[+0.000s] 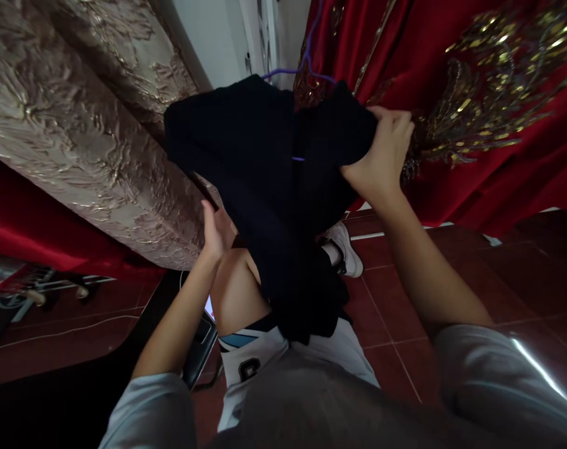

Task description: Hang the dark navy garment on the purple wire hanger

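A black garment (264, 162) hangs in front of me on a purple hanger (306, 65), its lower part draped down over my lap. A short strip of the hanger also shows through a gap in the dark cloth. My right hand (381, 149) is closed on the garment's right shoulder, with the thumb on the near side. Lower on the left, my left hand (218, 232) is beside the garment's left edge. Its thumb is stretched up and away from the fingers, which are partly hidden behind the cloth.
Beige embossed fabric (100, 137) hangs on the left. Red curtain-like cloth (508, 168) with gold sequins (489, 81) hangs on the right. A dark seat (201, 340) is beside my leg. A white cable (77, 325) lies on the red tiled floor (381, 305).
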{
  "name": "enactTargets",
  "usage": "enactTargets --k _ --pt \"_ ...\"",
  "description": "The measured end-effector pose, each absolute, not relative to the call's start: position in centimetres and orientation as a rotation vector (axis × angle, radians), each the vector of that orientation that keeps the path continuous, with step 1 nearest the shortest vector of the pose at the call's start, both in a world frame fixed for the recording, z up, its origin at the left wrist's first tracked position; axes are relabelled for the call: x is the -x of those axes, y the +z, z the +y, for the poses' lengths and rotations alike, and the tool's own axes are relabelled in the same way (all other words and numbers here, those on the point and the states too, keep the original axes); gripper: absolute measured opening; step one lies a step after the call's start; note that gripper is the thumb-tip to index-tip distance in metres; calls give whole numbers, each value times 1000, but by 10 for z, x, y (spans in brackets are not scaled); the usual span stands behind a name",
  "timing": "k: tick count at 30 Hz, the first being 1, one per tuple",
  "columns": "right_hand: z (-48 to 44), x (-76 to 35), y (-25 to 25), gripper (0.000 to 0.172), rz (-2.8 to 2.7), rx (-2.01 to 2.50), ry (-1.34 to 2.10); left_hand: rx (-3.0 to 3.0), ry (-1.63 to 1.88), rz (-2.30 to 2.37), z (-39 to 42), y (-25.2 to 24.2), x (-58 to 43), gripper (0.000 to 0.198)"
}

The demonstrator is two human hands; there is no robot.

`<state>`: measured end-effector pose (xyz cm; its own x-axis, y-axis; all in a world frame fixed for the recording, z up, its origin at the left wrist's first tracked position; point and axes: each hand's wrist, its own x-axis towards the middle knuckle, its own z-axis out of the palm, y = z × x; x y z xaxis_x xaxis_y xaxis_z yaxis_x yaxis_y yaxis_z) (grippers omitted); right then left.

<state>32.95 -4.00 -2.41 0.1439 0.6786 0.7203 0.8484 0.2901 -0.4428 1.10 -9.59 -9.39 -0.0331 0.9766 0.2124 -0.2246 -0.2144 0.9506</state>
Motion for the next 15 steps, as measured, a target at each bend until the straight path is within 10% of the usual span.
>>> enactTargets --k 5,15 --pt "-47 -331 1 67 -1813 1327 -183 -1134 1666 983 -94 -113 -28 50" --pt "-89 -285 -71 54 -1547 1152 66 -877 1686 1219 -140 -127 -47 38"
